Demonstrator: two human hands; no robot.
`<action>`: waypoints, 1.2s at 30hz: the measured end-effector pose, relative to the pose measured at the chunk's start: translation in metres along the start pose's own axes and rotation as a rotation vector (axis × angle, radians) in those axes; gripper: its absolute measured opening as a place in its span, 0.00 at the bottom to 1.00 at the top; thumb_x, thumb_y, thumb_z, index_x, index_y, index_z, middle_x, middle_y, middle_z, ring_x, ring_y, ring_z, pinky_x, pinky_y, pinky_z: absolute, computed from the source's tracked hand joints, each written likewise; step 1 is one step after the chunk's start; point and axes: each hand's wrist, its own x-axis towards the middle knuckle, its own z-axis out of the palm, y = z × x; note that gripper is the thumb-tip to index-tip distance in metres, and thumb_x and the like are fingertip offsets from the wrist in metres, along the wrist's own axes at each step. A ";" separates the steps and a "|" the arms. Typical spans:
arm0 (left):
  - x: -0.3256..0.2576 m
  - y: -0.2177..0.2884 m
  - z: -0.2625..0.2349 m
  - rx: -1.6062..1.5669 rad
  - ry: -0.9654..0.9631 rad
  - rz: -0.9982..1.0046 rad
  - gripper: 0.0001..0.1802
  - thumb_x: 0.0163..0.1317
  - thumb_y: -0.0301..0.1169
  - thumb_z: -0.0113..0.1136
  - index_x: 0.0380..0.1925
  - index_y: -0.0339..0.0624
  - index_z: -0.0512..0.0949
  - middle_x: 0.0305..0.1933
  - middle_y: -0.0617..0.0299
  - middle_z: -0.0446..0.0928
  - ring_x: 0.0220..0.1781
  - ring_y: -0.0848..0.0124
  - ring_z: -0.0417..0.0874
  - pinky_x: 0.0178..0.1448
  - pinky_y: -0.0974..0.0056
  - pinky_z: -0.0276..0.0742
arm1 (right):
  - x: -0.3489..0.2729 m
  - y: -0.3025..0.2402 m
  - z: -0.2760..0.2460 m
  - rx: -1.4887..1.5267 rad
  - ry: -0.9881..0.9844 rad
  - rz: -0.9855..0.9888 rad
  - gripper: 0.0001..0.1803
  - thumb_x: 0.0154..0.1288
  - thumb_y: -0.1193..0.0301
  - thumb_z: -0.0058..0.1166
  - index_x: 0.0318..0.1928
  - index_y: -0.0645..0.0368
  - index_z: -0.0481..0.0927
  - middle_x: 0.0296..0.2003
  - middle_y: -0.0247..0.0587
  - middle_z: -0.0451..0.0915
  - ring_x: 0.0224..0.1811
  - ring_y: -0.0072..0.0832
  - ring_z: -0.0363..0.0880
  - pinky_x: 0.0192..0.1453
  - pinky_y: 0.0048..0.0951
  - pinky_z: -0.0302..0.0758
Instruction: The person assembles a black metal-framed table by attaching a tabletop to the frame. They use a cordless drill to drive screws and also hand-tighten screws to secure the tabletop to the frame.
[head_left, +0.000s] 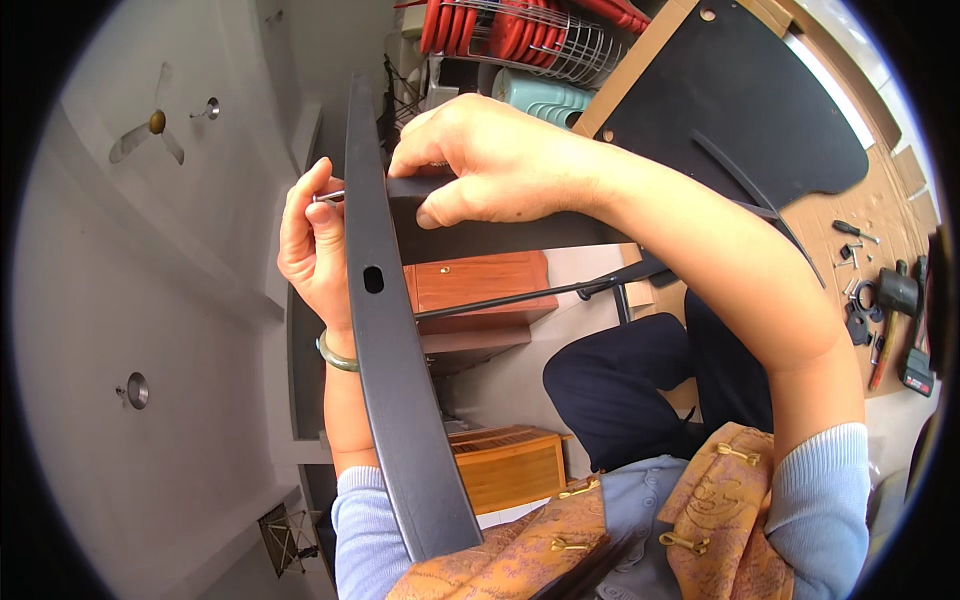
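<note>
A long dark grey bar (395, 400) with an oval hole stands between my arms, its narrow end far from me. My left hand (312, 250), at the bar's left face, pinches a silvery bolt (326, 198) between thumb and fingertips. The bolt's head points left; its other end meets the bar, and how deep it sits is hidden. On the bar's right side, the fingers and thumb of my right hand (490, 165) close round a dark crosspiece (408, 187) that meets the bar level with the bolt. A thin black rod (520, 296) runs rightward behind the bar.
At right, a large black board (740, 90) lies on cardboard. Below it are a screwdriver (850, 230), loose hardware (858, 300) and a black-headed mallet (895, 290). Red stools (525, 35) and a teal container (535, 95) stand beyond. Wooden cabinets (480, 280) are behind the bar.
</note>
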 end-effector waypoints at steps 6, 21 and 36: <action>0.002 -0.005 -0.006 -0.117 -0.035 0.007 0.14 0.66 0.33 0.54 0.48 0.37 0.73 0.40 0.59 0.76 0.43 0.71 0.77 0.55 0.67 0.76 | -0.001 0.000 -0.001 0.076 0.016 0.115 0.17 0.44 0.73 0.56 0.39 0.63 0.79 0.30 0.49 0.80 0.38 0.41 0.80 0.44 0.37 0.74; 0.009 -0.007 -0.005 0.063 0.014 0.069 0.16 0.59 0.43 0.59 0.37 0.43 0.71 0.32 0.62 0.73 0.34 0.74 0.72 0.42 0.67 0.78 | 0.008 0.022 0.001 0.034 -0.048 -0.048 0.25 0.39 0.75 0.61 0.45 0.60 0.74 0.26 0.37 0.72 0.19 0.31 0.71 0.21 0.28 0.66; 0.011 -0.006 -0.009 0.122 0.012 0.057 0.18 0.60 0.47 0.56 0.37 0.44 0.69 0.29 0.63 0.71 0.33 0.74 0.70 0.50 0.55 0.80 | 0.015 0.018 -0.003 0.052 -0.121 0.005 0.27 0.38 0.75 0.62 0.46 0.60 0.75 0.25 0.37 0.72 0.20 0.33 0.71 0.24 0.29 0.67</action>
